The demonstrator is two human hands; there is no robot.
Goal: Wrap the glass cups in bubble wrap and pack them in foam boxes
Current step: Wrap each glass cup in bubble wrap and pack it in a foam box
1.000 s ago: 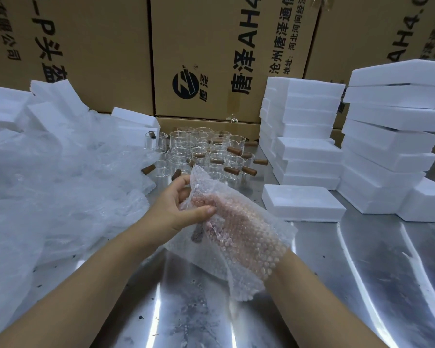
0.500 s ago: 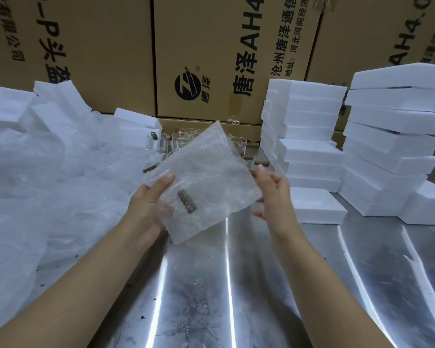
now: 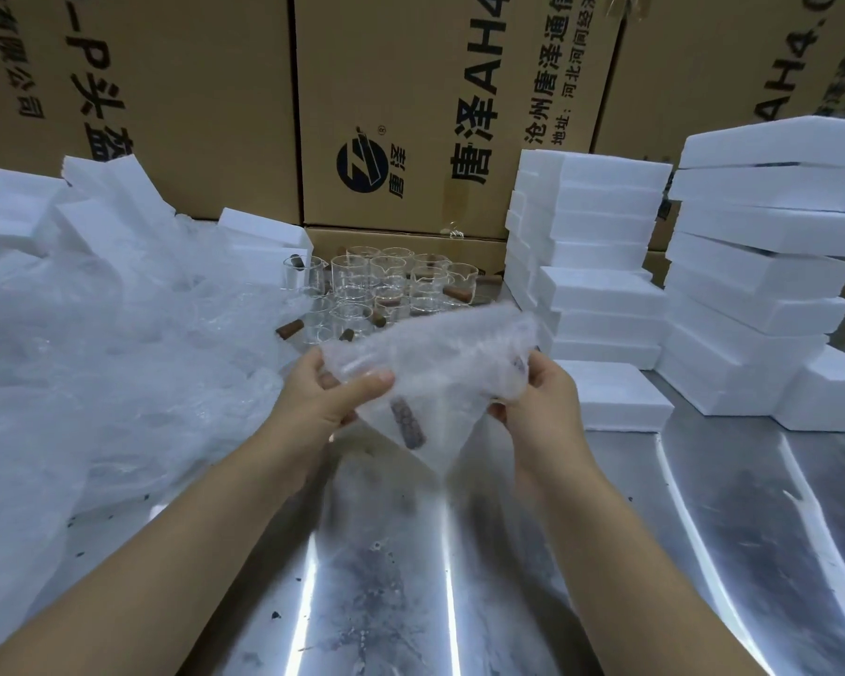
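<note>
Plastic heap (image 3: 94,363) far left on table (image 3: 532,578). Left hand (image 3: 313,400): grip clamped on wrap (image 3: 440,363), thumb on top. Wrap held above table, between hands; brown cup handle (image 3: 407,424) shows through it. Bare cups (image 3: 386,285) stand behind. Right hand (image 3: 545,400): grip pinching wrap's right edge. Foam boxes (image 3: 601,265) stacked right.

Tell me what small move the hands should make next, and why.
Probably fold the lower corner of the clear bubble wrap up around the brown-handled glass cup seen through it. The left hand and right hand pinch the wrap's upper edges, and that corner dangles loose.
</note>
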